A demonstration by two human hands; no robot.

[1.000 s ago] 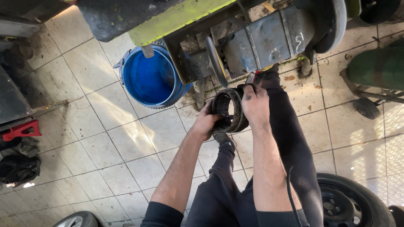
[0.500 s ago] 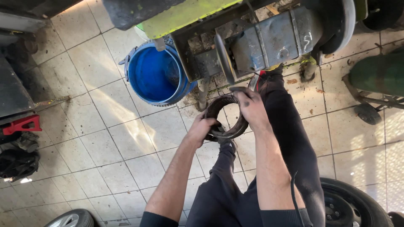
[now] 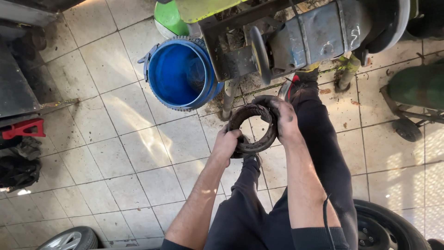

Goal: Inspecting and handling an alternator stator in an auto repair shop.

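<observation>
Ring (image 3: 252,127): a dark, grimy rubber ring, held in the air above the tiled floor (image 3: 138,153) and in front of your knees, just below the machine (image 3: 296,37).

Left hand (image 3: 226,143): closed on the ring at its 8 o'clock edge, fingers wrapped over the rim.

Right hand (image 3: 282,118): closed on the ring at its 2 o'clock edge, fingers curled over the top rim and blackened with dirt. Both hands grip the same ring; the floor tiles show through its open centre.

Surroundings, read from the ring:
- Machine at 12 o'clock: a grey-blue metal body with a round disc facing you and a yellow-green panel above it.
- Bucket (image 3: 180,74) at 10 o'clock: blue, round, open, standing on the floor just beside the machine's leg.
- Your legs in dark trousers run from 6 o'clock up to 1 o'clock, with one shoe (image 3: 300,81) near the machine base.
- Tyre (image 3: 393,227) at 5 o'clock, on the floor, well apart from the ring.
- Wheel (image 3: 69,238) at 7 o'clock, partly cut off by the frame.
- Red tool (image 3: 23,129) at 9 o'clock, at the left edge.
</observation>
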